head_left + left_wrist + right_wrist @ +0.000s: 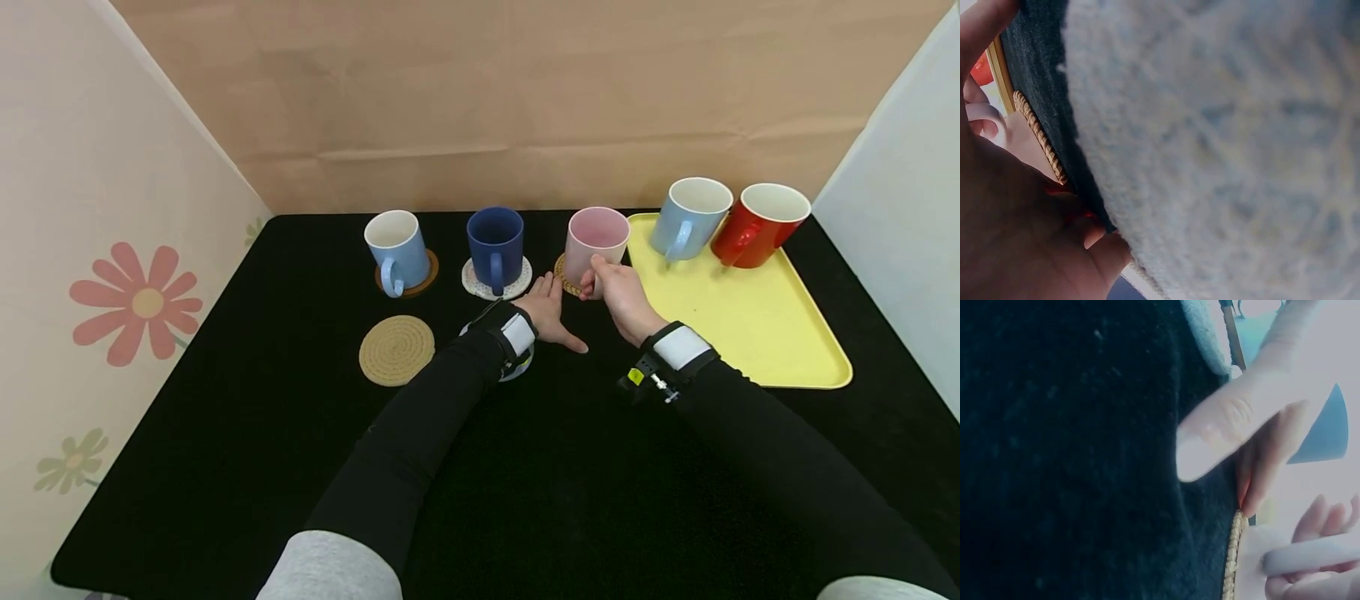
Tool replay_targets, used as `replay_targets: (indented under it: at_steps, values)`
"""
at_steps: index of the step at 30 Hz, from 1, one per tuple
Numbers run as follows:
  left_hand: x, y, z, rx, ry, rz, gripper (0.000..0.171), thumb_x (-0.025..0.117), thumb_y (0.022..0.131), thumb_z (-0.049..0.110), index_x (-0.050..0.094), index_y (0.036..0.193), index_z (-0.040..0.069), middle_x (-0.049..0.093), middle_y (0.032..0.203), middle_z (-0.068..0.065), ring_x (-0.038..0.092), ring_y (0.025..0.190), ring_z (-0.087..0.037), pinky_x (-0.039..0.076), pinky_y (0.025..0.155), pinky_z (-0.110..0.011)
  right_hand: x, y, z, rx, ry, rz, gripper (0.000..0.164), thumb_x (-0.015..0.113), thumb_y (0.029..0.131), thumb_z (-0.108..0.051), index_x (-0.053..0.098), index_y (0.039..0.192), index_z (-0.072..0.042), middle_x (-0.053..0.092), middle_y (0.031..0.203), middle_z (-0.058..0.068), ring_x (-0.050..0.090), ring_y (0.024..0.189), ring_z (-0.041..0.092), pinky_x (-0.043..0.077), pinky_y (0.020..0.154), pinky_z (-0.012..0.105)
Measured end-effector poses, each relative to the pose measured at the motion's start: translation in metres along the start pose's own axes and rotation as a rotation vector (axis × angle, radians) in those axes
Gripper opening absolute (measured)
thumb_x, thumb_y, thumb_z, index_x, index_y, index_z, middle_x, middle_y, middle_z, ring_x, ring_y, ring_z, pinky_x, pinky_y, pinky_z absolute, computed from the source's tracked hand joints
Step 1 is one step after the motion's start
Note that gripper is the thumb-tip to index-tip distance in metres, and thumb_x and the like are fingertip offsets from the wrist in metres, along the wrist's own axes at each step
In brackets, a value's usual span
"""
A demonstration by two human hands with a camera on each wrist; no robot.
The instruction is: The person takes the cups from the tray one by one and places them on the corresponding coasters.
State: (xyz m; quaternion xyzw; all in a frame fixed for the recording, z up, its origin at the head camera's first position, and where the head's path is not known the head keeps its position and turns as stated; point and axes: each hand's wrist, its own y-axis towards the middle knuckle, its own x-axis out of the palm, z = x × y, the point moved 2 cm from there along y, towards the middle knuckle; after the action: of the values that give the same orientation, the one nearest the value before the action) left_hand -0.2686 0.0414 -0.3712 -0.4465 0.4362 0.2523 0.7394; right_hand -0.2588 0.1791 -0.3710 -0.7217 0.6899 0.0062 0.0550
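My right hand (pixel 626 298) holds the handle of a pink mug (pixel 597 232), fingers curled round it; the right wrist view shows the pale handle (pixel 1310 555) between the fingers. Beneath the mug lies a woven brown coaster (pixel 561 273), partly hidden by the mug. My left hand (pixel 546 312) lies low over the table with its fingers straight and thumb spread. Its fingertips reach the woven coaster's left edge. A patterned coaster (pixel 1210 156) fills much of the left wrist view, mostly covered by my left wrist in the head view.
A navy mug (pixel 495 237) stands on a white coaster (pixel 474 284), left of which a light blue mug (pixel 397 242) sits on a brown coaster (pixel 429 271). A round straw coaster (pixel 397 350) lies nearer. The yellow tray (pixel 772 333) bears another light blue mug (pixel 686 221) and a red mug (pixel 761 229).
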Motion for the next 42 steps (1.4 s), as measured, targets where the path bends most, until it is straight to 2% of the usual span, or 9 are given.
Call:
replay_targets:
  at_steps: [5,10,18,25,29,33,35,39,42]
  values:
    - [0.0,0.0,0.002,-0.002,0.009,-0.003,0.115,0.063,0.083,0.065,0.0,0.154,-0.001,-0.002,0.16,-0.019,0.0,0.147,-0.026,0.008,0.116,-0.029,-0.012,-0.008,-0.004,0.044,-0.064,-0.074,0.051,0.034,0.107,-0.035,0.06,0.103,0.01,0.062,0.086,-0.003,0.056,0.091,0.013,0.035,0.105,0.039]
    - [0.0,0.002,0.003,-0.016,0.012,-0.002,0.116,0.063,0.082,0.066,0.001,0.154,0.0,-0.002,0.161,-0.018,0.0,0.147,-0.026,0.008,0.116,-0.029,-0.028,-0.017,-0.008,0.038,-0.107,-0.058,0.057,0.038,0.105,-0.036,0.051,0.123,0.017,0.063,0.09,-0.009,0.056,0.095,0.01,0.036,0.106,0.042]
    - [0.0,0.005,0.003,-0.013,0.014,-0.021,0.117,0.063,0.082,0.066,-0.002,0.154,0.0,-0.005,0.161,-0.018,-0.002,0.147,-0.027,0.007,0.116,-0.03,-0.062,-0.032,-0.007,0.047,-0.197,-0.067,0.053,0.035,0.106,-0.034,0.046,0.126,0.013,0.061,0.095,-0.016,0.055,0.098,0.006,0.035,0.107,0.044]
    - [0.006,0.02,-0.002,-0.034,0.001,-0.041,0.121,0.063,0.08,0.069,-0.005,0.154,0.002,-0.008,0.161,-0.016,-0.006,0.147,-0.025,0.006,0.116,-0.03,-0.094,-0.039,-0.004,0.043,-0.187,-0.031,0.038,0.039,0.106,-0.03,0.052,0.118,0.003,0.061,0.089,-0.022,0.058,0.089,-0.003,0.047,0.084,0.016]
    - [0.01,0.025,-0.006,-0.045,0.004,-0.035,0.122,0.063,0.079,0.07,-0.005,0.154,0.003,-0.008,0.161,-0.015,-0.006,0.147,-0.024,0.005,0.116,-0.029,-0.109,-0.035,-0.004,0.062,-0.202,0.027,0.033,0.041,0.105,-0.03,0.053,0.117,-0.001,0.06,0.089,-0.022,0.059,0.085,-0.005,0.047,0.078,0.013]
    - [0.015,0.024,-0.005,-0.05,0.047,-0.021,0.119,0.059,0.081,0.072,-0.003,0.154,0.001,-0.005,0.161,-0.018,-0.003,0.147,-0.026,0.006,0.116,-0.03,-0.121,-0.028,-0.004,0.096,-0.252,0.124,0.041,0.041,0.103,-0.032,0.048,0.124,0.003,0.055,0.096,-0.012,0.056,0.082,-0.005,0.048,0.077,0.014]
    - [0.017,0.021,-0.003,-0.046,0.082,-0.019,0.116,0.055,0.083,0.072,-0.001,0.154,-0.001,-0.002,0.16,-0.019,0.0,0.147,-0.027,0.008,0.116,-0.031,-0.124,-0.023,-0.003,0.122,-0.282,0.167,0.051,0.04,0.103,-0.035,0.043,0.132,0.007,0.053,0.106,-0.002,0.055,0.084,-0.003,0.049,0.083,0.019]
    - [0.015,0.008,0.001,-0.001,0.135,-0.023,0.105,0.045,0.09,0.07,0.004,0.153,-0.003,0.004,0.159,-0.023,0.008,0.147,-0.03,0.011,0.116,-0.032,-0.123,-0.013,-0.004,0.157,-0.328,0.182,0.066,0.035,0.103,-0.039,0.026,0.145,0.012,0.042,0.133,0.021,0.054,0.105,0.015,0.042,0.102,0.038]
    - [0.011,-0.006,0.0,0.077,0.15,-0.028,0.095,0.042,0.093,0.066,0.012,0.154,0.0,0.008,0.159,-0.022,0.015,0.146,-0.029,0.015,0.116,-0.033,-0.12,-0.006,-0.005,0.15,-0.332,0.174,0.066,0.033,0.104,-0.037,0.024,0.146,0.013,0.033,0.143,0.028,0.047,0.117,0.028,0.036,0.106,0.046]
